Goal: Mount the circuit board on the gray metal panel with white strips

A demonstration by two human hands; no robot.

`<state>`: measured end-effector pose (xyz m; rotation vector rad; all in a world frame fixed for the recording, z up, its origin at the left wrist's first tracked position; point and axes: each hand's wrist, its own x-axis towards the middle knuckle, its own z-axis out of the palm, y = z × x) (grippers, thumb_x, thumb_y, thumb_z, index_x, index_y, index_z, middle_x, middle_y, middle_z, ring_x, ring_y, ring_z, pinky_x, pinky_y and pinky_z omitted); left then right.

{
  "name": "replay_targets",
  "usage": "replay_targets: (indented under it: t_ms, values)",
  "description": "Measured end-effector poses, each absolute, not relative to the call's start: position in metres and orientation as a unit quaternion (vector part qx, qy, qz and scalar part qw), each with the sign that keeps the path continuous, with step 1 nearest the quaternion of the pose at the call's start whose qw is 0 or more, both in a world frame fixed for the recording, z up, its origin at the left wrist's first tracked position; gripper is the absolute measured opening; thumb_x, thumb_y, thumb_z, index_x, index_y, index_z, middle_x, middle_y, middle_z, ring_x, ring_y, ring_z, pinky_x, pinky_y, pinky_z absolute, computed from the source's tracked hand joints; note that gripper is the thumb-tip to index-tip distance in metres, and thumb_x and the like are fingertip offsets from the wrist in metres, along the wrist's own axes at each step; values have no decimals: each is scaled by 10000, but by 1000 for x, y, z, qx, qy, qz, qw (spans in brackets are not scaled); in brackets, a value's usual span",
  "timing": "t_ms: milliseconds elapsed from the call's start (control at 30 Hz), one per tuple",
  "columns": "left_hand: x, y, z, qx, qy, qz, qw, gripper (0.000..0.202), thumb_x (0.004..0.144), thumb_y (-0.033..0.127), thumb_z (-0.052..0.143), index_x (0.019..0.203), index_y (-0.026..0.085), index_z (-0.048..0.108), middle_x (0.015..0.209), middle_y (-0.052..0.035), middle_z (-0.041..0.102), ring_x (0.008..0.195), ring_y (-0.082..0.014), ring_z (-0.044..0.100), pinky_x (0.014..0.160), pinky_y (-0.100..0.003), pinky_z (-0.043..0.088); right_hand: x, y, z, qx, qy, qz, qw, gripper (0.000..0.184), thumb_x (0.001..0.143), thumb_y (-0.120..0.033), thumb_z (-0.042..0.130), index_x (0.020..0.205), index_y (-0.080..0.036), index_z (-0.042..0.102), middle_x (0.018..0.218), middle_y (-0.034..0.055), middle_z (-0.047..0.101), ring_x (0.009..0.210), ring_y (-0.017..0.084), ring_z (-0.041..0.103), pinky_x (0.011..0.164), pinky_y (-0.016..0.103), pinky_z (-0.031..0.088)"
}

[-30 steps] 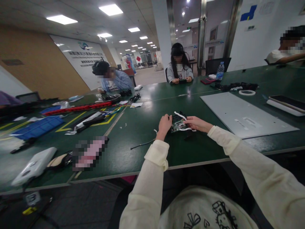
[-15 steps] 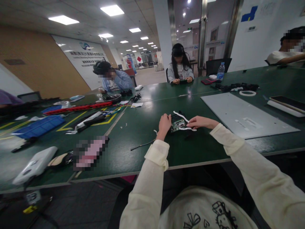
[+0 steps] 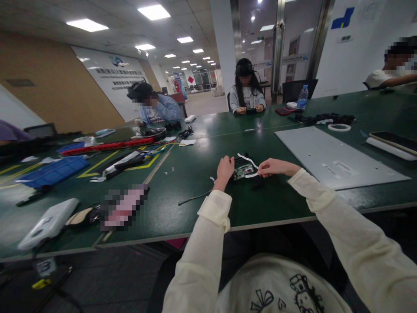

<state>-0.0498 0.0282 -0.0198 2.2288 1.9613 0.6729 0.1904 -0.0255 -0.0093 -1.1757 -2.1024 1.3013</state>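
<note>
A green circuit board [image 3: 241, 171] lies on the dark green table in front of me, with black parts along its far side. My left hand [image 3: 225, 170] is closed on its left edge, the fingertips partly hidden. From the board run two white flat strips that look like ribbon cable; the upper strip [image 3: 246, 159] curves toward my right hand. That hand [image 3: 273, 167] is closed in a pinch at the strips' right ends, where the lower strip [image 3: 251, 175] goes into the fingertips. A thin black cable [image 3: 195, 198] trails out below my left wrist.
A grey panel [image 3: 339, 161] lies to the right, a phone [image 3: 395, 142] beyond it. Leftward are a blue tray [image 3: 54, 171], a white device [image 3: 48, 224] and a red strip [image 3: 107, 146]. A water bottle [image 3: 302, 98] stands at the back. Several people sit around the table.
The lower strip's free end stuck out beneath my right fingers before; now it meets the fingertips, which have curled in more. My left hand and the board stay put.
</note>
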Motion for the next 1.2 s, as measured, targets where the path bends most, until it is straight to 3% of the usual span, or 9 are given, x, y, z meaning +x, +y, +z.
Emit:
replay_targets:
  t_ms: [167,433,600,800,1000,1100,1200]
  values:
    - [-49,28,-20,725,647,227,57,333,986,399,336,922,167,567,978,-125,643,894,-216,611,742,-287,424,186,-29,-9,-423,-752,467,191,468,698,-600,677,820,-150,706,645,-18,548,593,87,448,558,229,315]
    - [-50,28,-19,730,638,235,63,309,982,376,357,916,161,569,970,-126,646,889,-212,605,741,-286,417,184,-28,-12,-471,-774,382,181,508,672,-653,667,710,-148,709,633,5,603,597,110,492,589,244,337]
    - [-50,29,-20,730,637,243,50,284,975,361,381,907,162,571,984,-127,652,931,-216,602,769,-288,415,182,-29,-12,-458,-794,360,173,514,715,-651,629,740,-144,710,635,11,615,581,115,514,587,244,354]
    - [-52,31,-21,724,638,253,77,305,981,369,354,838,183,550,862,-86,658,783,-186,609,682,-269,400,185,-26,-14,-457,-812,319,173,559,752,-689,573,803,-153,722,674,17,642,601,127,545,603,248,367]
    - [-53,35,-18,712,647,256,93,309,991,324,331,783,195,520,807,-61,638,720,-165,585,655,-259,384,208,-10,-11,-517,-747,320,270,575,834,-680,468,863,-163,717,858,70,703,760,173,626,684,265,442]
    - [-54,36,-17,715,646,255,79,315,990,300,331,750,197,507,810,-68,631,751,-172,581,676,-264,388,233,-1,-12,-611,-700,211,303,546,907,-601,385,928,-161,706,954,112,695,871,220,630,785,316,461]
    - [-55,35,-15,720,641,255,75,315,991,281,325,748,197,509,827,-70,628,767,-172,576,688,-263,393,263,2,-25,-726,-619,29,300,482,941,-463,364,1141,-132,651,1185,190,613,1127,305,539,939,416,407]
